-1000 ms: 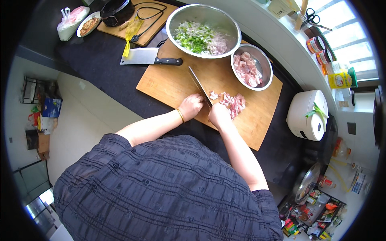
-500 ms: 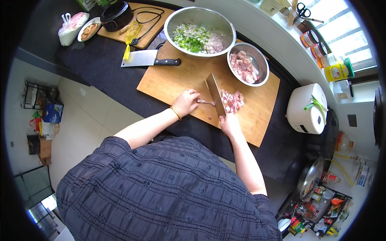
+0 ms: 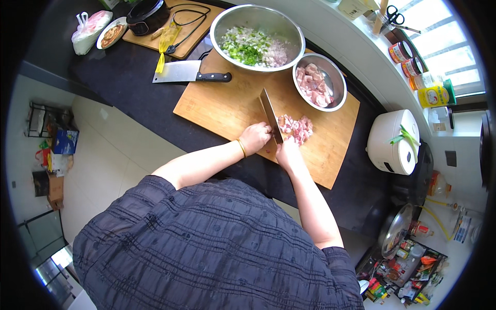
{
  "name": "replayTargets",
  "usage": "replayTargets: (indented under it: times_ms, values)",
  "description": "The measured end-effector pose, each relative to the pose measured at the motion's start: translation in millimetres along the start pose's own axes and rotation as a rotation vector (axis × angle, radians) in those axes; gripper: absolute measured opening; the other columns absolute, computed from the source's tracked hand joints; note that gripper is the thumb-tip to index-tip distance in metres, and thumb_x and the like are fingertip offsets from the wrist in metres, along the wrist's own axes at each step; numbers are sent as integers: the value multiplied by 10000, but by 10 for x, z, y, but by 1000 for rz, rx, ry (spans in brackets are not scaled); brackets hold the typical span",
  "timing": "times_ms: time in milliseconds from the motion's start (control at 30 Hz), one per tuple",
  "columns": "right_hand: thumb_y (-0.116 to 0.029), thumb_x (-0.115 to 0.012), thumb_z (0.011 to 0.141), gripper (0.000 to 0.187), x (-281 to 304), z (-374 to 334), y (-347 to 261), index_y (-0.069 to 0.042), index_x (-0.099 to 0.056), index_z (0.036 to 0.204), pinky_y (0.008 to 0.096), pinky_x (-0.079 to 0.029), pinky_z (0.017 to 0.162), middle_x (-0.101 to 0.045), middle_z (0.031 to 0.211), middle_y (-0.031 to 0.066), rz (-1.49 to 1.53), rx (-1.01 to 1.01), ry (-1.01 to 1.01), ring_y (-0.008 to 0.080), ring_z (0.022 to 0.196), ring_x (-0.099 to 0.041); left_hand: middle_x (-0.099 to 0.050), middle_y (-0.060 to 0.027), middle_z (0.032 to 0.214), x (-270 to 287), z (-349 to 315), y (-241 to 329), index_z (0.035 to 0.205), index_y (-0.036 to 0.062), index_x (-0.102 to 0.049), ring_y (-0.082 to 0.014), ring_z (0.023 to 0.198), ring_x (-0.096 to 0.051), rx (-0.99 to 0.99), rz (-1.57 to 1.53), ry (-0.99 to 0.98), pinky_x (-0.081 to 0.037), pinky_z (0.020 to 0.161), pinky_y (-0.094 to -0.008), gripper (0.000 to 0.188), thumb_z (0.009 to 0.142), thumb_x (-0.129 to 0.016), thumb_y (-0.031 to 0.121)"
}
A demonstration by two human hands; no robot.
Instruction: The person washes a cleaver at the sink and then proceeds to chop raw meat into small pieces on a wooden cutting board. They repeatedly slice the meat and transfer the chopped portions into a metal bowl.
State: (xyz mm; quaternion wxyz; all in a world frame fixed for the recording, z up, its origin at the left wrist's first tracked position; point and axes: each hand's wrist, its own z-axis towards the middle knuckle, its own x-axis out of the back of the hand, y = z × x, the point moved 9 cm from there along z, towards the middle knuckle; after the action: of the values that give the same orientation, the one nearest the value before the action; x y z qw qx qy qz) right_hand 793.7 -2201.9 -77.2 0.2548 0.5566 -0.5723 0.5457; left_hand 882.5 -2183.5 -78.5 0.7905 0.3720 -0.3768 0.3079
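My left hand (image 3: 255,138), with a gold bangle at the wrist, grips the handle of a cleaver (image 3: 270,112). Its blade stands on edge over a wooden cutting board (image 3: 227,106), right beside a small pile of chopped raw meat (image 3: 296,128). My right hand (image 3: 288,154) rests on the board just below the pile, fingers curled toward the blade; it holds nothing that I can see.
A second cleaver (image 3: 185,73) lies at the board's far left. A large steel bowl of chopped greens and onion (image 3: 257,39) and a smaller steel bowl of meat chunks (image 3: 319,81) stand at the back. A white rice cooker (image 3: 394,142) sits to the right.
The cleaver has swung from lying slanted up-left of the meat to standing on edge against the pile. My right hand has drawn back below the meat.
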Motion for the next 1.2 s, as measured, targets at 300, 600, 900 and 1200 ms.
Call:
replayTargets:
  times_ms: [300,600,900,1200]
  values:
    - [-178,-586,786,244,162,129,306,64,-603,804,409,-491,657,-606,730,246,226,-138,48,355,717,-614,-577,-94,902,75,-95,-160,894,52,-626,-256,891,-552,70,-303,23,-474,757,-319,248,663,-672,128]
    - [-160,-587,773,202,308,-256,85,40,-609,785,435,-476,662,-598,718,232,142,67,147,376,693,-596,-582,-88,804,242,-150,-262,767,57,-624,-260,755,-568,246,-249,33,-475,675,-342,125,688,-660,148]
    - [-139,-565,758,192,-57,-367,9,39,-601,696,426,-485,642,-584,672,248,-14,79,-5,386,659,-594,-554,-83,744,156,-190,-203,717,72,-608,-260,755,-552,238,-120,55,-472,676,-343,93,672,-639,146]
    - [-192,-596,767,250,-9,87,177,51,-619,820,413,-479,699,-609,757,241,312,-94,37,368,767,-604,-546,-82,748,47,-174,-173,727,62,-608,-260,751,-548,207,-197,-93,-472,700,-339,89,657,-630,112]
